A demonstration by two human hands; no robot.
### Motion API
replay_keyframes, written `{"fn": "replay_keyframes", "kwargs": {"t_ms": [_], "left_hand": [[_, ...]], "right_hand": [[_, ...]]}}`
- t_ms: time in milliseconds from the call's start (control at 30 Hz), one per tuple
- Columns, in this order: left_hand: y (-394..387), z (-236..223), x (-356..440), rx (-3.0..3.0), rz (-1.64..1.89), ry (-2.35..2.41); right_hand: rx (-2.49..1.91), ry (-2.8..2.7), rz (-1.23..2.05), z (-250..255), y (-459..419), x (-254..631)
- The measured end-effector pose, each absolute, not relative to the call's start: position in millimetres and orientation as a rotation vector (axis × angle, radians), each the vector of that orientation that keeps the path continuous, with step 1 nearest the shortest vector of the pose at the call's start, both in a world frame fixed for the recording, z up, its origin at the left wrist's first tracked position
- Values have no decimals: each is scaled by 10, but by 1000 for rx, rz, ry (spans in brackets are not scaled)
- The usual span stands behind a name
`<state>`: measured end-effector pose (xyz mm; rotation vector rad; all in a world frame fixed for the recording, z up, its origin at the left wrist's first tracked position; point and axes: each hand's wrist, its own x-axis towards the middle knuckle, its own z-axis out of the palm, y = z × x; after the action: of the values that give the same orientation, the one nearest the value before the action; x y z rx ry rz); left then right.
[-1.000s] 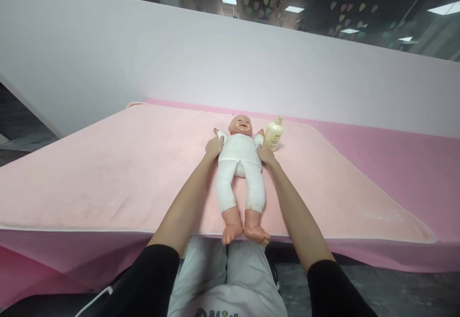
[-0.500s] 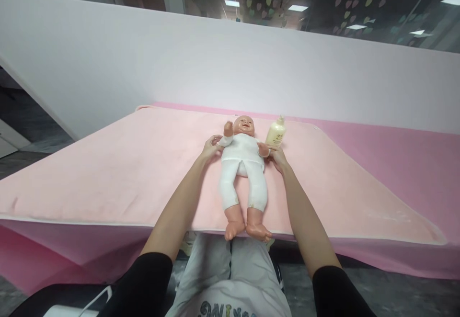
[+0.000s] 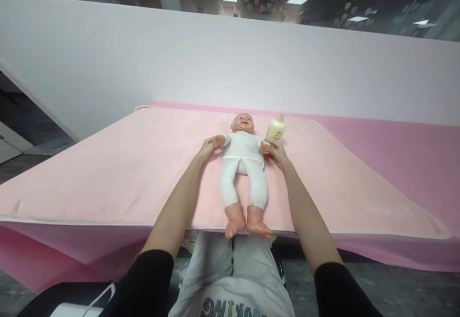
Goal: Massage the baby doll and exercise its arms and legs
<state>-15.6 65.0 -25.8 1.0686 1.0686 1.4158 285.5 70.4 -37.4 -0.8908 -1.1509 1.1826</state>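
A baby doll [image 3: 243, 145] with a white cloth body lies face up on a peach blanket [image 3: 151, 164], its bare feet toward me at the near edge. My left hand [image 3: 207, 147] is closed around the doll's hand on the left side, that arm stretched outward. On the other side my right hand [image 3: 277, 152] closes at the doll's other hand, which rests near its body. Just beyond my right fingers stands a pale yellow pump bottle [image 3: 276, 128], its lower part close to my fingertips.
Pink cloth [image 3: 413, 164] covers the table under the blanket and hangs over the front. A white partition [image 3: 230, 63] rises along the back edge. My legs [image 3: 215, 259] are below the near edge. A white object [image 3: 77, 310] sits at lower left.
The doll's arm on the left, raised before beside its head, now lies outward and lower in my left hand. My right hand has shifted slightly at the doll's other hand.
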Motion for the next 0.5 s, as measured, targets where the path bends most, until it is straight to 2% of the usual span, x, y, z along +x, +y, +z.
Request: {"fn": "replay_keyframes", "kwargs": {"t_ms": [167,367,500], "left_hand": [[694,-314,-106,1340,1393,1112],[760,-335,-65,1587,1373,1529],[812,-322,-13,1582,1367,1731]], "right_hand": [[-1128,-1249,1070,-385,732,2754],[-1375,-1425,602,-414,814,2645],[-1500,-1427,498,-422,853,2607]]}}
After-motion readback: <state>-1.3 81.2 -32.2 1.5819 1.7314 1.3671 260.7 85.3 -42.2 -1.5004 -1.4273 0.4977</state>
